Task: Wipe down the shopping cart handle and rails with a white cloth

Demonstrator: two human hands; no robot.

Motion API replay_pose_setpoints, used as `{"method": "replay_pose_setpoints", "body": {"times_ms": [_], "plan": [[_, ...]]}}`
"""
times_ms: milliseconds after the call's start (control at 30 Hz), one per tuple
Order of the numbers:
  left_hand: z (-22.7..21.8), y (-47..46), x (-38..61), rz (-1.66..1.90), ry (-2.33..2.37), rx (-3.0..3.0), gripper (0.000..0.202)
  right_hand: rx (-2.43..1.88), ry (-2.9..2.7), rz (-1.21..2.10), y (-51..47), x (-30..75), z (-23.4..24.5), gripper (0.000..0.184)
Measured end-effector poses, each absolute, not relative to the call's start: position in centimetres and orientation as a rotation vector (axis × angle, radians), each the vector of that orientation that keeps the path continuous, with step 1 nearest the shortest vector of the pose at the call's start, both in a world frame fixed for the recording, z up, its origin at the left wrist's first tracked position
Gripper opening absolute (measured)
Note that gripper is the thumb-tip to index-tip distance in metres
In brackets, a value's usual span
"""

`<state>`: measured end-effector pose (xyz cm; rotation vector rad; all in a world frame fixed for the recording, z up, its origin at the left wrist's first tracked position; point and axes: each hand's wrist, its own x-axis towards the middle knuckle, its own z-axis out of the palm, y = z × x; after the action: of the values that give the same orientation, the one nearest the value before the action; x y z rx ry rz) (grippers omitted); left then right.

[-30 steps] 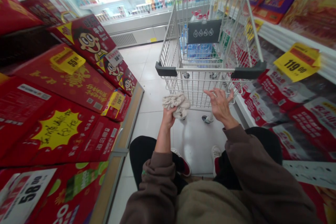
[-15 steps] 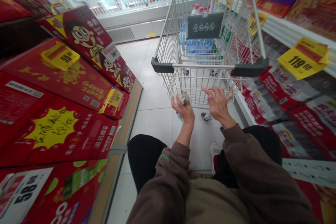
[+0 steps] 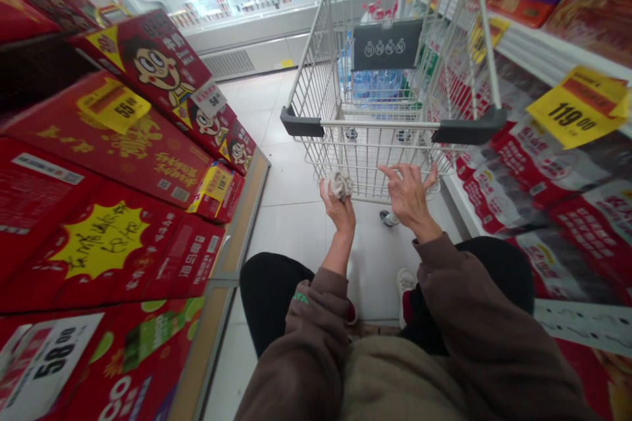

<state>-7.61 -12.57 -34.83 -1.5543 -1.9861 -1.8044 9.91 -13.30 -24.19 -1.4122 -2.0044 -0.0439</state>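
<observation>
My left hand point(image 3: 338, 209) is raised in front of me, its fingers closed round a crumpled grey-white cloth point(image 3: 340, 183) held against the back grid of a wire shopping trolley point(image 3: 395, 123). To its right, my right hand point(image 3: 409, 196) hangs in the air with fingers spread, holding nothing, close to the trolley's lower rear bar. The trolley's handle bar with dark end caps is just above both hands. I am crouched low, knees in black trousers below.
Stacked red gift boxes point(image 3: 113, 164) with yellow price tags fill the left shelf. Red packaged goods point(image 3: 513, 177) and a yellow 119.00 tag point(image 3: 575, 112) line the right shelf. Water bottles point(image 3: 372, 89) lie in the trolley. A chiller cabinet point(image 3: 247, 20) stands beyond the pale tiled aisle.
My left hand has moved right and up toward the trolley's back grid and bunched the cloth into a tighter ball. The right hand has hardly shifted.
</observation>
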Motion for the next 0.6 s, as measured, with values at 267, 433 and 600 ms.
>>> {"method": "replay_pose_setpoints", "body": {"times_ms": [267, 433, 600], "plan": [[-36.8, -12.7, -6.3, -1.556, -1.784, -1.717, 0.054, -1.405, -2.002, -0.051, -13.4, 10.4, -24.6, 0.054], [-37.7, -13.8, -7.2, -1.582, -1.757, -1.801, 0.049, -1.406, -2.003, -0.047, -13.4, 10.4, -24.6, 0.053], [-35.9, -14.9, -7.7, -1.552, -1.692, -1.848, 0.045, -1.4, -2.004, -0.051, -13.6, 10.4, -24.4, 0.052]]}}
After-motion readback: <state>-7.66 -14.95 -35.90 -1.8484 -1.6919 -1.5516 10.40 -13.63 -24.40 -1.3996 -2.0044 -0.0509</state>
